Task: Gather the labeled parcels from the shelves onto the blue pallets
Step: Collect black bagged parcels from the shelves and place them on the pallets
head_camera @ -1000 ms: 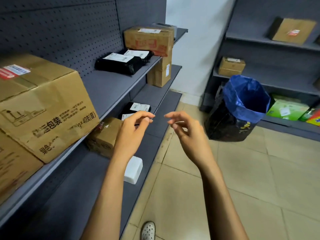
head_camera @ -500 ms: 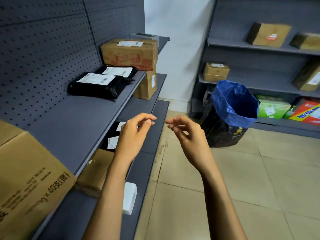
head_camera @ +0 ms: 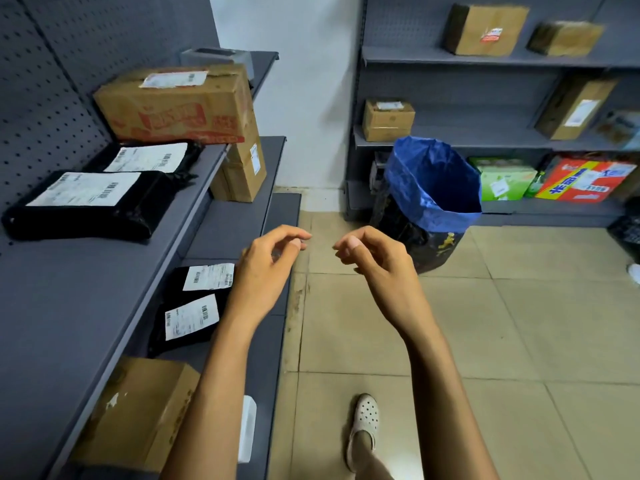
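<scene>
Black parcels (head_camera: 83,206) (white-labelled), blue-lined bin (head_camera: 433,188).

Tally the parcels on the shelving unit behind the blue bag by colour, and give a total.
Brown cardboard boxes: 4
Green carton: 1
Red, yellow and blue carton: 1
Total: 6, leaving out one blurred item at the right edge.
</scene>
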The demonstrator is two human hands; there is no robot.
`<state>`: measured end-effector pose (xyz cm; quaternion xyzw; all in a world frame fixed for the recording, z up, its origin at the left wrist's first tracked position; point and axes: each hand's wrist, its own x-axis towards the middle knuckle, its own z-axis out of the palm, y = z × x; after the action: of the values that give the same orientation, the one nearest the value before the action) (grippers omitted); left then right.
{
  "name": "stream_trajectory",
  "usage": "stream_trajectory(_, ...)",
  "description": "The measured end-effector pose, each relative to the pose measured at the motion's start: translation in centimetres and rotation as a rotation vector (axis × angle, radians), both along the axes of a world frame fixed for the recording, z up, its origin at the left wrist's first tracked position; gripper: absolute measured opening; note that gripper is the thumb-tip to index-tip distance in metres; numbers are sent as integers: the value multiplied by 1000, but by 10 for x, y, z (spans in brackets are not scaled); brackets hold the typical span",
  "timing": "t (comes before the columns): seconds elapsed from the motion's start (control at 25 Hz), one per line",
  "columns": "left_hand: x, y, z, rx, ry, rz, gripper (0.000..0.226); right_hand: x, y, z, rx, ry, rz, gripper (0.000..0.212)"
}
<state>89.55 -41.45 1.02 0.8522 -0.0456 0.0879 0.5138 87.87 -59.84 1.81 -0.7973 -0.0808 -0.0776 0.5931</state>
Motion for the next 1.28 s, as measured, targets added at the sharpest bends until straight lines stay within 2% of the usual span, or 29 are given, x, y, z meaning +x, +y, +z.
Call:
stream_trajectory(0.32,121,-50,5,4,20,15,24,125,-49,5,-29,17,39,25)
stream_trajectory(0.68,270,-122,11,-30,-39,20,23,282,-125,15,-14,-45,48,23)
stream_trajectory(1.28,437,-152,2,-39,-29,20,23,441,-160,5,-19,-10,68,22)
